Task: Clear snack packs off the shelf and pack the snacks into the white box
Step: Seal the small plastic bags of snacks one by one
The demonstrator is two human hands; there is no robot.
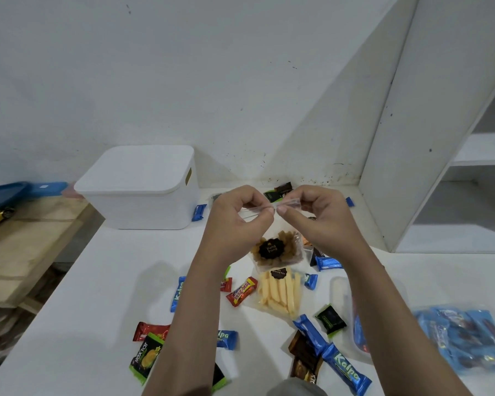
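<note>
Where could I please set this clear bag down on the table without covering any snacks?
The widest bare patch lies in front of the white box, left of the Kalpa bar and above the red pack. A smaller strip runs between the shelf and the blue bag. The middle, around the cheese sticks, is crowded.

A single head-worn wide-angle view looks forward and down over a white table [103, 281], close above it. The near edge lies at the bottom, the wall [183, 67] stands far, and a shelf unit [429, 138] rises far right.
</note>
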